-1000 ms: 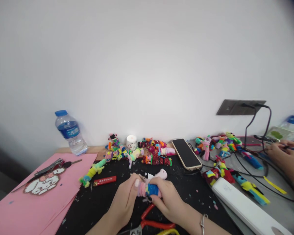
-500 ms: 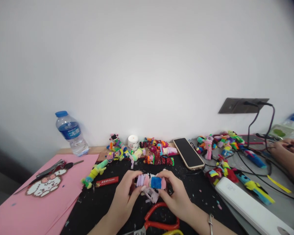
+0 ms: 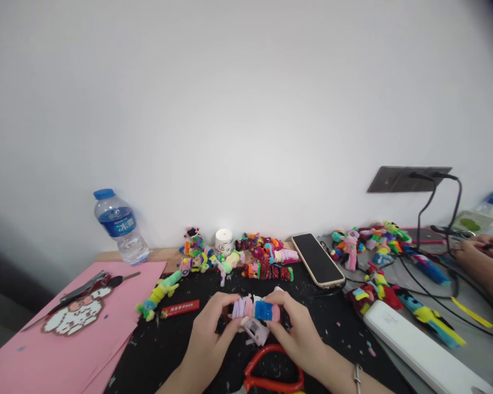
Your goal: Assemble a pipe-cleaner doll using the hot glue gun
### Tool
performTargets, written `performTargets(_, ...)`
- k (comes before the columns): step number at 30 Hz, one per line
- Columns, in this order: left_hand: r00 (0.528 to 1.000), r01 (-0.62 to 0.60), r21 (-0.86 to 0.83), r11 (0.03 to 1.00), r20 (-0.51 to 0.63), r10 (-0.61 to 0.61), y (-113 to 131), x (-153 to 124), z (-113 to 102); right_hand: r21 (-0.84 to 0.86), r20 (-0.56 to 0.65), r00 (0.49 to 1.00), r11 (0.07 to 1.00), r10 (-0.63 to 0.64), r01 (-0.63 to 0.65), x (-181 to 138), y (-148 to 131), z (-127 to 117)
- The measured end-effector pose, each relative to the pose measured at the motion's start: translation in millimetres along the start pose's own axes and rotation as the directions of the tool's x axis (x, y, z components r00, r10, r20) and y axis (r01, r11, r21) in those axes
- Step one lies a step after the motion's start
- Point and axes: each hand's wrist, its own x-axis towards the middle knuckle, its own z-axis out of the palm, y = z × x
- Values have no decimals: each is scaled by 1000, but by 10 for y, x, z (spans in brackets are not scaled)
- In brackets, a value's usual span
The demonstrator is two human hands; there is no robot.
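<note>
Between my two hands is a pipe-cleaner figure (image 3: 263, 311), wound in lilac, pink, white and blue bands and lying sideways. My left hand (image 3: 213, 328) pinches its lilac end between thumb and fingers. At the pink end beyond the blue band, my right hand (image 3: 298, 325) grips it the same way. A pale lilac looped part (image 3: 255, 330) hangs from its lower side. Just below my hands, red-handled scissors (image 3: 252, 377) lie on the black mat (image 3: 168, 355); their blades are out of view.
Along the wall stand a water bottle (image 3: 121, 227), a small white jar (image 3: 223, 242), several colourful pipe-cleaner figures (image 3: 267, 269) and a phone (image 3: 318, 261). Pink paper (image 3: 78, 361) lies left, a white oblong device (image 3: 419, 345) right. Another person's hand (image 3: 482, 257) works near black cables (image 3: 421, 210).
The view has shifted slightly, so the table things sit a little lower and the scissors show less. Both hands keep their hold on the figure, whose looped part shows a bit more.
</note>
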Motion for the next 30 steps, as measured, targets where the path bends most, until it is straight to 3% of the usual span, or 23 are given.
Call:
performTargets(8,998,30,-9,1000,49,-29,16,30,-29,-84,58,998,996,12,-7,-8,36,-20)
performTargets(30,995,-3,-5,1000,95,3,43,23,-19,-14,90,995,999,45,-44,-8,13,-11)
